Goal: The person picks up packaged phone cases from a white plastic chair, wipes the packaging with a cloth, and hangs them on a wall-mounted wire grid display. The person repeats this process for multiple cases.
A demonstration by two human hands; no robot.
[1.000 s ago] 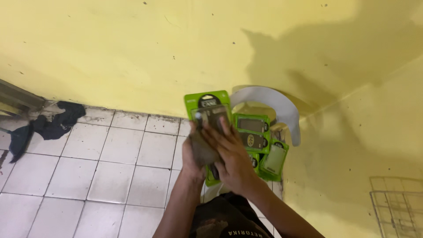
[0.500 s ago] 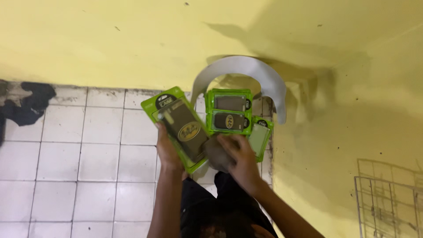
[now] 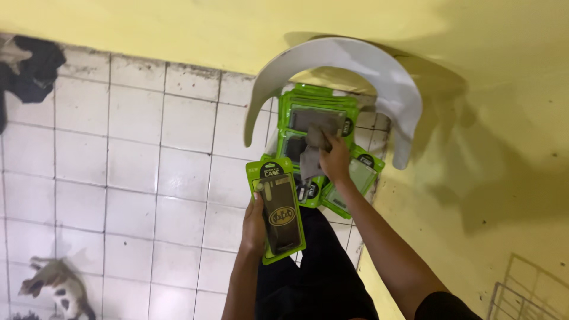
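My left hand [image 3: 255,224] grips a green packaged phone case [image 3: 277,208] with a dark case inside, held upright over the tiled floor. My right hand [image 3: 335,159] holds a grey cloth [image 3: 310,155] and presses it on a stack of green phone-case packages [image 3: 317,118] lying on the floor. More green packages [image 3: 354,182] fan out under and to the right of that hand. A curved white plastic piece [image 3: 355,62] arches over the stack.
White floor tiles [image 3: 136,178] spread to the left, a yellow wall [image 3: 486,166] runs along the top and right. A dark cloth heap [image 3: 32,68] lies top left. A cat [image 3: 56,287] is at bottom left. A wire rack [image 3: 521,293] shows bottom right.
My view has moved closer to the stack. My right hand with the cloth moved up from the lower packages onto the stack. The package in my left hand lowered toward me.
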